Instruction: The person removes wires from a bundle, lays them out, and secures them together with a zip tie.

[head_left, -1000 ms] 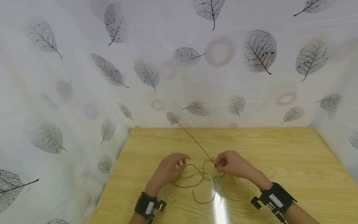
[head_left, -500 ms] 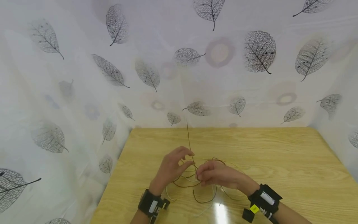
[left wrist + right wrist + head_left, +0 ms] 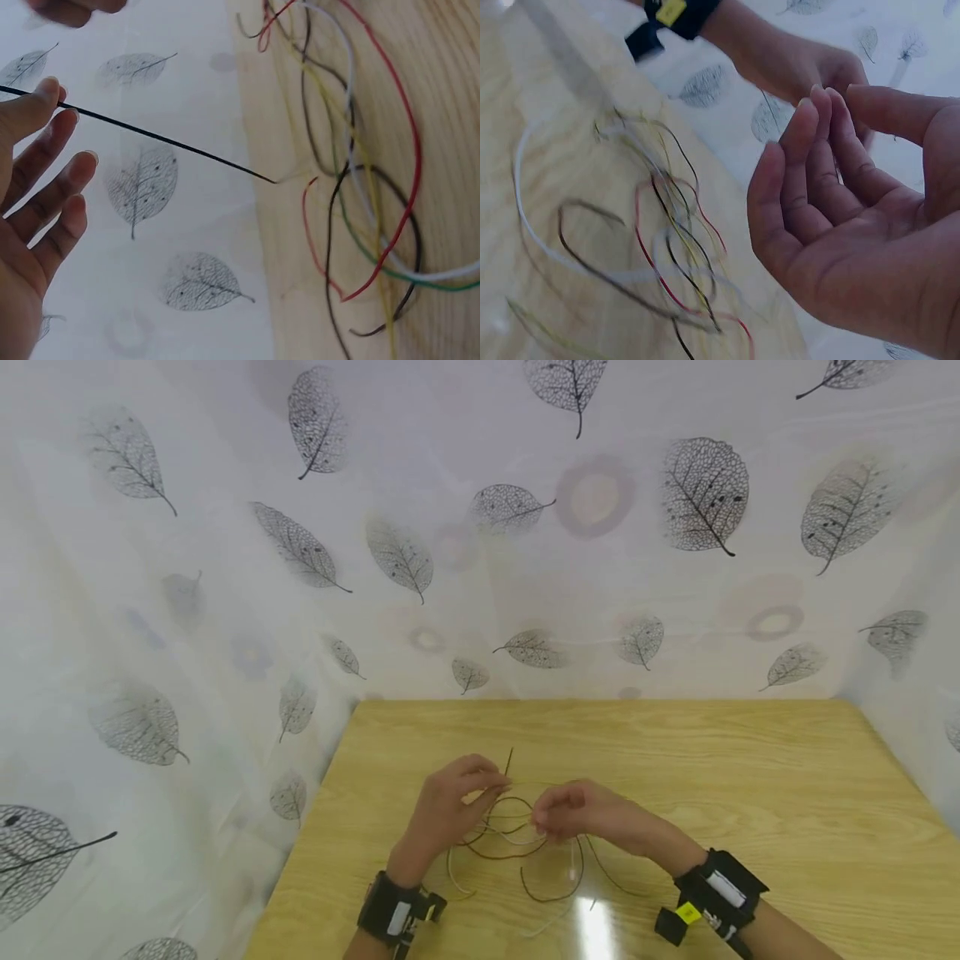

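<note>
In the left wrist view, my left hand (image 3: 37,187) pinches a black wire (image 3: 165,139) between thumb and forefinger, its other fingers spread. The wire's thin bare tip points out over the table's far edge. From the head, the wire's end (image 3: 509,762) stands up above the left fingertips. My right hand (image 3: 573,810) is just to the right and a little nearer. Seen from its own wrist, the right hand (image 3: 855,202) has bent fingers, their tips close to the thumb; I cannot tell whether wire lies between them. Below both hands lies a loose tangle of wires (image 3: 411,187).
Red wire (image 3: 640,232), white wire (image 3: 525,210), and green, yellow and brown strands spread across the wooden table (image 3: 720,777). Some wire ends reach toward the front, near a bright reflection (image 3: 596,935). A white leaf-print sheet (image 3: 585,568) hangs behind and at both sides.
My right hand has moved left and nearer with the black wire, which swung from a long diagonal toward upright. The left thumb and forefinger have closed on it, and less stands above them.
</note>
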Motion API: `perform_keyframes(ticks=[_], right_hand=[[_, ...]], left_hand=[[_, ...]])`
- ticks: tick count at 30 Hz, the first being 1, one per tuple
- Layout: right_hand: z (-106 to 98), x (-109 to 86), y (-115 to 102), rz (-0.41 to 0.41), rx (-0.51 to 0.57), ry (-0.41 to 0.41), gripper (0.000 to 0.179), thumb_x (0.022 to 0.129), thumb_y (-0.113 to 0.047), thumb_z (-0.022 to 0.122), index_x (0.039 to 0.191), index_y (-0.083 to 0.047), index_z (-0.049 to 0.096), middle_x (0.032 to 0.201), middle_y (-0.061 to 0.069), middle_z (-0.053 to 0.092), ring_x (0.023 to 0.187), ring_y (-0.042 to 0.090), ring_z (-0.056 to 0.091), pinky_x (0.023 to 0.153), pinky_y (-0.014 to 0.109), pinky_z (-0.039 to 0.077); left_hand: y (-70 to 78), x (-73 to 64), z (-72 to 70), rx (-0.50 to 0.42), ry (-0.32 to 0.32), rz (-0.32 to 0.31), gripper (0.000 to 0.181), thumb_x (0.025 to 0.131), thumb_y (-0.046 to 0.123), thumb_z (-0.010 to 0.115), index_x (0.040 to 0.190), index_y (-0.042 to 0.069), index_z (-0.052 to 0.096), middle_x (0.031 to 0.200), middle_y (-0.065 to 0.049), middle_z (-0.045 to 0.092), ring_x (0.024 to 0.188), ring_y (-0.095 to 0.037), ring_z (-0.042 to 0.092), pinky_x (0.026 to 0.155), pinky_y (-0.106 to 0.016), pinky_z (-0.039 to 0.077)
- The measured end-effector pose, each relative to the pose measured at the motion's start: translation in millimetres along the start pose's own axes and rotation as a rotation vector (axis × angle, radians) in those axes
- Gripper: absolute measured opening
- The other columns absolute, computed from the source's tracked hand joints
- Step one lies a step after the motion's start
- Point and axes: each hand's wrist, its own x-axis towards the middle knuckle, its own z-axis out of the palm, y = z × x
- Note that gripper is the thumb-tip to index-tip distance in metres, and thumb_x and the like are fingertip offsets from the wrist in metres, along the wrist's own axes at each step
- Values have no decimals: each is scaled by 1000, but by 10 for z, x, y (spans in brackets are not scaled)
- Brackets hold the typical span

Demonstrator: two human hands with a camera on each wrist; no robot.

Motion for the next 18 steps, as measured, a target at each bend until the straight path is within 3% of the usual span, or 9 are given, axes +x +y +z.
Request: perform_keyframes(ticks=[3,6,9,14,18], right_hand=[[-166,-68,-8,-60,-265,148,19,104,-24,64,111,-9,73,105,8,72,96,32,69,85,46,58],[-302,-98,12,-138,-591,289,9,101,-23,69,105,-18,75,95,-4,73,81,16,69,71,33,58],[-370,-89,52,-212,-883,378,8,96,-16,74,102,-20,77,92,-12,70,77,5,63,66,27,54],[-324,-2,112,-360,-1260,412,15,86,-10,83,99,-16,79,90,-7,68,79,10,61,71,33,52],[-235,64,135,-455,-1445,392,18,79,-12,88,94,-16,80,89,-4,67,83,16,59,74,36,49]], left_hand=[[14,15,-142,-58,41,-13,16,85,7,84,99,14,81,100,6,69,86,-7,66,70,-21,55],[59,55,-296,-103,68,2,14,85,5,83,96,13,80,99,4,70,80,-7,65,67,-21,54],[128,99,-408,-126,79,35,11,86,5,82,92,13,78,98,3,72,77,-6,64,65,-19,53],[270,153,-519,-162,87,80,11,86,2,81,89,12,77,95,2,73,76,-7,64,65,-17,52],[379,181,-582,-192,79,95,10,88,3,80,91,12,77,95,2,74,74,-5,63,65,-16,51]])
